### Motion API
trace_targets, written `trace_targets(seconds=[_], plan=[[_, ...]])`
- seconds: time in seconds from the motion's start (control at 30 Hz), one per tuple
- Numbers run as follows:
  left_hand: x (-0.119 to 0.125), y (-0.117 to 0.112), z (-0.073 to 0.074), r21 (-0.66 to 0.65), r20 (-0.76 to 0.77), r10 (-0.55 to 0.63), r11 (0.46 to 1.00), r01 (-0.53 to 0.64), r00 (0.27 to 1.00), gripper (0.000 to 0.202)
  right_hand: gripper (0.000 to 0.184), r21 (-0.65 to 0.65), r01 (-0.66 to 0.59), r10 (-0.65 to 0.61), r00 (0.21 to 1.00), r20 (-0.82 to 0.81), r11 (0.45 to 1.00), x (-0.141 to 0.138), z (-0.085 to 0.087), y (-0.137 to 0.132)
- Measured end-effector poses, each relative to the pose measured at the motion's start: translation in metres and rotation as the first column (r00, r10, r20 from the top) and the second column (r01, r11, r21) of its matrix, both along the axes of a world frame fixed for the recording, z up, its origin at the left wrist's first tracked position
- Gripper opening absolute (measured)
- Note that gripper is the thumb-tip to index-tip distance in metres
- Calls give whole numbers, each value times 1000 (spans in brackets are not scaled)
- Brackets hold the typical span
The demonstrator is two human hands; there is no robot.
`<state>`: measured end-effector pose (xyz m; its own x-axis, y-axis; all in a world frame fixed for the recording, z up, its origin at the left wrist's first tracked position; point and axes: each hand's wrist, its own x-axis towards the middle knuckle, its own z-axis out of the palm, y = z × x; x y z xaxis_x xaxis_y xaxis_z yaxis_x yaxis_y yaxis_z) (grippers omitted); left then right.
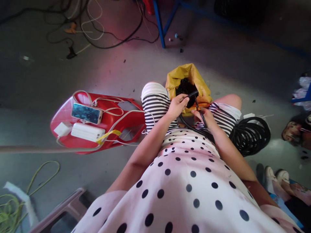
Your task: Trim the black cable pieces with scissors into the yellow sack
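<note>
My left hand [179,105] is closed around a black corrugated tube [193,94] near its end. In my right hand [205,117] is a pair of scissors [198,105] with dark handles, its blades pointing up beside the tube end. Both hands are just above my lap, in front of a yellow bag [204,87] that stands open between my knees. Dark pieces [185,86] lie inside it; their kind is hard to make out. From my left hand the tube runs down across my lap toward a black coil of tubing [252,136] by my right leg.
On my left, a red stool [116,119] carries a phone [86,113], a white power bank [87,132] and cables. Black cords [107,48] lie on the floor ahead, near a blue metal frame [159,24]. Another person's shoes [277,176] show at the lower right.
</note>
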<state>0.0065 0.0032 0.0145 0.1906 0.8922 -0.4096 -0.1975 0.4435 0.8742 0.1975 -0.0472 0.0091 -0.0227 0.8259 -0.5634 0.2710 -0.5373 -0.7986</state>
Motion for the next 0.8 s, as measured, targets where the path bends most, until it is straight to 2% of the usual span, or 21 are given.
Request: trace_targets(seconds=[0.17, 0.3, 0.43, 0.53, 0.63, 0.8], plan=[[-3, 1, -12, 172, -139, -75, 980, 98, 987, 17, 63, -37, -17, 19, 999, 38, 999, -1, 5, 5], [-10, 4, -14, 288, -311, -137, 929, 231, 940, 18, 64, -39, -57, 59, 997, 43, 998, 1, 7, 6], [-17, 8, -10, 327, -472, -236, 848, 417, 849, 25, 70, 10, -169, 169, 985, 36, 985, 8, 10, 10], [-18, 12, -10, 320, -522, -284, 809, 494, 804, 30, 72, 22, -210, 208, 975, 75, 977, 11, 10, 15], [-18, 17, -14, 313, -538, -284, 807, 501, 794, 31, 72, 11, -223, 218, 960, 174, 975, 9, 8, 19], [-15, 27, -33, 278, -549, -231, 856, 437, 803, 27, 73, -27, -199, 200, 958, 207, 980, 1, -4, 27]])
